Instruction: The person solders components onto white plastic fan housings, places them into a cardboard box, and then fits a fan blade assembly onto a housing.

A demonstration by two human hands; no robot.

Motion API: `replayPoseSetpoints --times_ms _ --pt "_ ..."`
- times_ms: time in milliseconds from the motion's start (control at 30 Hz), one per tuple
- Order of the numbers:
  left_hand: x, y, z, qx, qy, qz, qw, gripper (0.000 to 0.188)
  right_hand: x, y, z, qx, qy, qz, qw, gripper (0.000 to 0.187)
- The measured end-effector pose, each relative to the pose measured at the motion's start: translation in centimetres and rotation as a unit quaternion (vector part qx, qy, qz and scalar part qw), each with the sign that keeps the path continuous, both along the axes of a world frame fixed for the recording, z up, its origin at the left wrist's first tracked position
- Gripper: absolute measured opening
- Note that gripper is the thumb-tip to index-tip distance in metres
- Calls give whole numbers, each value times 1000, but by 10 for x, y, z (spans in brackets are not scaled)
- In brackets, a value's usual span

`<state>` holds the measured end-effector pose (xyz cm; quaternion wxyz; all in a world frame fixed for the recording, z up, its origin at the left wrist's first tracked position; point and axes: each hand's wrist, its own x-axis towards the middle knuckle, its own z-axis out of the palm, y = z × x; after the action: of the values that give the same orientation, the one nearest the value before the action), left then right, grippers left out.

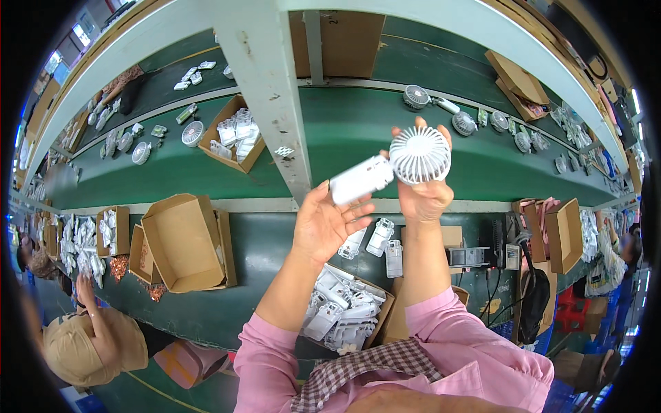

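My right hand [427, 196] is raised over the bench and grips a white handheld fan by its round, slatted head [421, 155]. The fan's blocky white handle [361, 180] slants down to the left from the head, slightly blurred. Just below that handle is my left hand [327, 224], palm up with its fingers spread; its thumb is close to the handle's end, and I cannot tell if they touch. Several white handle casings [381, 237] lie on the bench beneath my hands. Nearer me, a carton holds a heap of white casings [344, 306].
An empty carton [182, 244] stands left on the bench [265, 241]. A metal-fronted device [468, 257] with cables is to the right. Fans [465, 123] and a carton of parts [237, 134] sit on the green conveyor beyond a white post [265, 89]. Another person [96, 341] works at left.
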<state>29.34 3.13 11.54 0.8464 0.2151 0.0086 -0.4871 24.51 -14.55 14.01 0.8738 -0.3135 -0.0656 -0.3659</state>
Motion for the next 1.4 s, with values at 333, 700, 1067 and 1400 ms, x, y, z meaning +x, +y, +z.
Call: replayPoseSetpoints --times_ms 333,700,1067,1400 --pt "-27 11 7 206 -250 25 946 37 1 -6 -3 106 -61 242 962 104" --pt "-6 35 -16 303 -352 40 885 46 -1 -20 -21 -115 345 105 925 54" --pt "16 139 -2 474 -480 25 738 38 96 -32 -115 252 305 -79 915 39" --pt "4 173 8 499 -473 -69 723 33 192 -54 -176 335 415 -108 839 31"
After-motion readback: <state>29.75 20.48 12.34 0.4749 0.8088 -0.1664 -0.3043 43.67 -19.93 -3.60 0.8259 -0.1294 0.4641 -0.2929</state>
